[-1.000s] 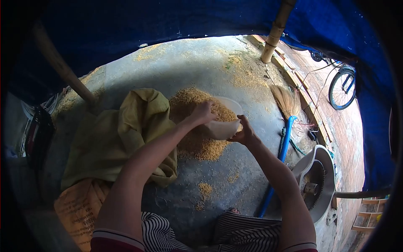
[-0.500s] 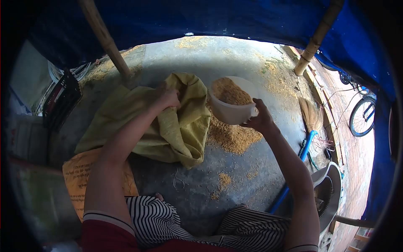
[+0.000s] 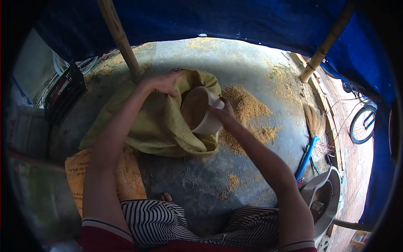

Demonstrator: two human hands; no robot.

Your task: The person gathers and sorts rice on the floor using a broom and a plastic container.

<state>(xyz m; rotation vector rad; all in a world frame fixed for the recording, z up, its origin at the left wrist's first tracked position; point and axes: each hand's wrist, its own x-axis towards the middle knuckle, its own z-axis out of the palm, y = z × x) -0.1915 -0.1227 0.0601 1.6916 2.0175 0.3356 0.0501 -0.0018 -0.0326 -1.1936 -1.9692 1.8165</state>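
A large yellow-green sack (image 3: 155,122) lies on the concrete floor with its mouth open toward the right. My left hand (image 3: 166,82) grips the upper rim of the sack and holds the mouth apart. By its handle, my right hand (image 3: 222,112) holds a white plastic container (image 3: 208,122), tilted to the left inside the sack mouth. Grain shows within the container; how much has left it is hidden by the sack. Just right of the sack, a pile of golden grain (image 3: 247,107) is spread on the floor.
An orange printed sack (image 3: 134,176) lies at the lower left, a black crate (image 3: 65,94) farther left. On the right are a straw broom (image 3: 314,119), a blue tube (image 3: 305,159), a grey machine part (image 3: 331,189) and a bicycle wheel (image 3: 363,124). Bamboo poles (image 3: 119,38) stand ahead.
My right hand has brought the container leftward from above the grain pile into the sack mouth and tipped it. My left hand has lifted the sack's rim, opening it wider.
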